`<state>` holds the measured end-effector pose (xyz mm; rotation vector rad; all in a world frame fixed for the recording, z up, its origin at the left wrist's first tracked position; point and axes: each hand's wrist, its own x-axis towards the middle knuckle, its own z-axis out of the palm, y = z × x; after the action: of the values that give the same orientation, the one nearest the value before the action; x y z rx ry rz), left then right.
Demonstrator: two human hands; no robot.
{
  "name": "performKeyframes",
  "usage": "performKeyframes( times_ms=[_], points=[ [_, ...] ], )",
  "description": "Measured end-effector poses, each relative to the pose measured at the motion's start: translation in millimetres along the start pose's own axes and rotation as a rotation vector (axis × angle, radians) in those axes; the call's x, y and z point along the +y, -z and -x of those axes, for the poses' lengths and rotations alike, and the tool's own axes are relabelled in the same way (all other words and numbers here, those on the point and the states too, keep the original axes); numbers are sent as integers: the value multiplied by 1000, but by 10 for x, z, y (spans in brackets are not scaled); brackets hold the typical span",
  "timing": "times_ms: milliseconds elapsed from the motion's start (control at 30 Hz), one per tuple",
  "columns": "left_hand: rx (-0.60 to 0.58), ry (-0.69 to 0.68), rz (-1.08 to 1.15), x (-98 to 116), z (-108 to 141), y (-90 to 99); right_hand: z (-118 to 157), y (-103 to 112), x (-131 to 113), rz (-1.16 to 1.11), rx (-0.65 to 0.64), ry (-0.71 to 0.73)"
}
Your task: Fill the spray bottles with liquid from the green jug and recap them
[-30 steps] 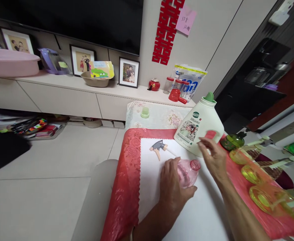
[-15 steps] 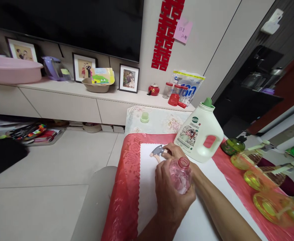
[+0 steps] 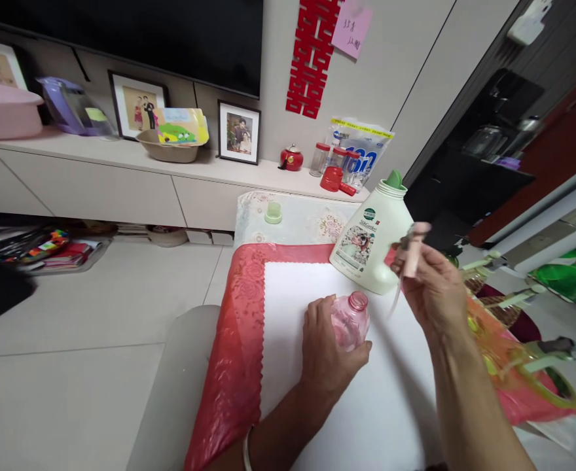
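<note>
A clear pink bottle (image 3: pixel 351 322) with an uncapped neck stands on the white cloth. My left hand (image 3: pixel 324 350) wraps round its side, thumb at the front and fingers at the far left. My right hand (image 3: pixel 438 288) is raised at the right, its fingers closed on a pale pink spray head (image 3: pixel 414 252). A thin tube hangs down from the spray head, slightly blurred. Just behind it stands a big pale green detergent jug (image 3: pixel 371 235) with its mouth uncapped and a green spout showing; my right hand hides part of its handle.
The white cloth (image 3: pixel 288 366) lies over a red plastic table cover (image 3: pixel 234 327). A light green cap (image 3: pixel 273 212) sits at the table's far end. Along the right edge are several yellow-green bottles with pump tops (image 3: pixel 518 297). A grey stool (image 3: pixel 175 386) is at the left.
My right hand has lifted the spray head off the cloth and carried it to the right, past the bottle. My left hand stays on the bottle. The view has shifted slightly.
</note>
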<state>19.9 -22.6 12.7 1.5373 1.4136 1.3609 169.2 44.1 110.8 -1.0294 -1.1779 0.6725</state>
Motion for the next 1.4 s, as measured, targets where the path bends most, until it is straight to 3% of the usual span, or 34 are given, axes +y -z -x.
performKeyframes(
  times_ms=[133,267,433,600,900,1400],
  points=[
    [-93,51,3,-12,-16,-5,86,21,-414,-292,82,55],
    [-127,64,-9,-6,-27,-5,159,20,-642,-313,130,158],
    [-133,63,-24,-6,-25,-19,227,-98,-715,-271,109,142],
    [-124,43,-36,-12,-14,-22,370,-181,-504,-235,32,8],
    [-130,-27,-66,-26,-13,-22,736,-36,135,-167,-102,-227],
    [-179,-10,-102,13,-32,3,736,-16,211,-132,-140,-175]
  ],
)
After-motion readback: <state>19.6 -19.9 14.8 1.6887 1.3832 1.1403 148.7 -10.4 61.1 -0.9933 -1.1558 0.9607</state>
